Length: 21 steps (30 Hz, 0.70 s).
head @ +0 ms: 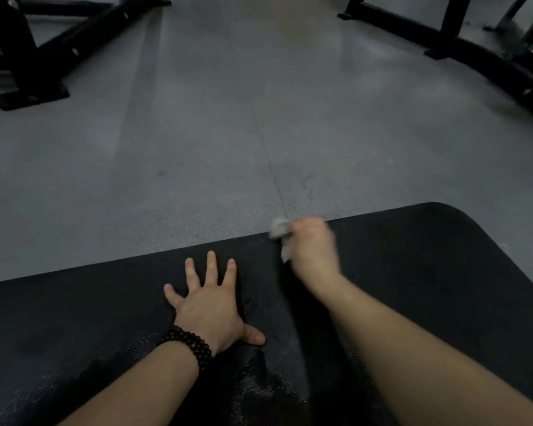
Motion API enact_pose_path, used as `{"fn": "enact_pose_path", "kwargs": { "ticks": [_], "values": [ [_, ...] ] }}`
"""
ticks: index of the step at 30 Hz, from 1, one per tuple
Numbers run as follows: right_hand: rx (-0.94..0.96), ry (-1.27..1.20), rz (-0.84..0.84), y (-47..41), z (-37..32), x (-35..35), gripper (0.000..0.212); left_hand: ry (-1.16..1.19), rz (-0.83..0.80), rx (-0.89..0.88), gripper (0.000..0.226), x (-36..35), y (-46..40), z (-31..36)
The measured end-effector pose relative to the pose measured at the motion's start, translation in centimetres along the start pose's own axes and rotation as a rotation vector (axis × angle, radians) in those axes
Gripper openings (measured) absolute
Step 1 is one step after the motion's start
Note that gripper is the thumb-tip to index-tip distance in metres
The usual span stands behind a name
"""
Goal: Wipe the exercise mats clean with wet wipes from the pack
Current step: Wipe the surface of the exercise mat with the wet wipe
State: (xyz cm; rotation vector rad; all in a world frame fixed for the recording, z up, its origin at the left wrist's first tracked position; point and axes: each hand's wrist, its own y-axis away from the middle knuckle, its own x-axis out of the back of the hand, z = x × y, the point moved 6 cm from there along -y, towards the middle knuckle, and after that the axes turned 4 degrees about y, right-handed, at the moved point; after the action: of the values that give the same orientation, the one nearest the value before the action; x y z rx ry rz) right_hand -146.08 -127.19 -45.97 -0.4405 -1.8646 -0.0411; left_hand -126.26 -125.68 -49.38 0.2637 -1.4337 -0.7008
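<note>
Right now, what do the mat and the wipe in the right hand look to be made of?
Mat: black foam or rubber, matte, with a fine woven-looking texture and glossy damp patches near the left hand. Wipe: thin white nonwoven cloth, crumpled, gripped by the right hand; blurred, so uncertain.

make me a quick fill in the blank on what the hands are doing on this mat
1. The right hand grips a crumpled ____.
2. The left hand lies flat, fingers spread, on the black ____.
3. A beaded bracelet sits on the ____ wrist.
Missing words: wipe; mat; left
</note>
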Motion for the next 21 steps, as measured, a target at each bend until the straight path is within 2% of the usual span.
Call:
{"fn": "enact_pose_path", "kwargs": {
  "ticks": [1, 2, 3, 4, 7, 9, 10, 11, 13, 15, 16, 17, 18, 19, 21],
  "values": [
    [-0.169, 0.03, 0.106, -0.4, 3.3, 1.1, 0.032, -0.002, -0.01, 0.004, 0.151, 0.0, 0.0, 0.0],
    [-0.307, 0.08, 0.134, -0.6, 5.4, 1.6, 0.029, -0.002, -0.019, 0.007, 0.151, 0.0, -0.1, 0.1],
    [-0.405, 0.105, 0.112, -0.5, 6.3, 1.5, 0.025, 0.0, -0.026, 0.01, 0.152, 0.0, -0.2, 0.1],
    [-0.418, 0.133, 0.084, -0.4, 5.6, 1.3, 0.024, 0.002, -0.029, 0.012, 0.152, 0.0, -0.2, 0.2],
    [-0.122, 0.024, -0.115, 0.6, -2.4, -1.9, 0.037, 0.016, -0.015, 0.009, 0.151, -0.1, -0.2, 0.2],
    [0.115, -0.029, -0.283, 2.6, -7.8, -2.9, 0.031, 0.032, -0.009, 0.004, 0.15, -0.1, -0.2, 0.2],
    [0.191, -0.073, -0.323, 3.3, -9.0, -2.9, 0.032, 0.037, -0.003, 0.003, 0.15, -0.1, -0.2, 0.1],
    [0.211, -0.135, -0.291, 3.5, -8.6, -2.0, 0.035, 0.035, 0.001, 0.001, 0.149, -0.1, -0.1, 0.0],
    [0.039, -0.166, -0.177, 2.3, -3.4, 0.2, 0.034, 0.025, 0.001, -0.002, 0.149, -0.1, -0.1, 0.0],
    [-0.263, -0.011, 0.032, 1.4, 5.0, 2.8, 0.019, 0.017, -0.012, 0.004, 0.149, -0.1, -0.2, 0.0],
    [-0.427, 0.049, 0.05, 1.9, 8.5, 3.4, 0.016, 0.015, -0.021, 0.008, 0.15, -0.1, -0.1, 0.1],
    [-0.497, 0.105, 0.036, 2.7, 10.1, 3.6, 0.017, 0.014, -0.025, 0.011, 0.15, -0.1, -0.1, 0.2],
    [-0.466, 0.136, 0.023, 3.4, 9.6, 3.0, 0.022, 0.015, -0.025, 0.013, 0.15, 0.0, -0.2, 0.2],
    [-0.354, 0.104, 0.008, 4.4, 7.5, 2.2, 0.027, 0.017, -0.023, 0.015, 0.15, 0.0, -0.2, 0.3],
    [-0.083, -0.007, -0.141, 7.5, 0.9, 0.1, 0.03, 0.016, -0.018, 0.016, 0.149, 0.1, -0.2, 0.3]
  ]
}}
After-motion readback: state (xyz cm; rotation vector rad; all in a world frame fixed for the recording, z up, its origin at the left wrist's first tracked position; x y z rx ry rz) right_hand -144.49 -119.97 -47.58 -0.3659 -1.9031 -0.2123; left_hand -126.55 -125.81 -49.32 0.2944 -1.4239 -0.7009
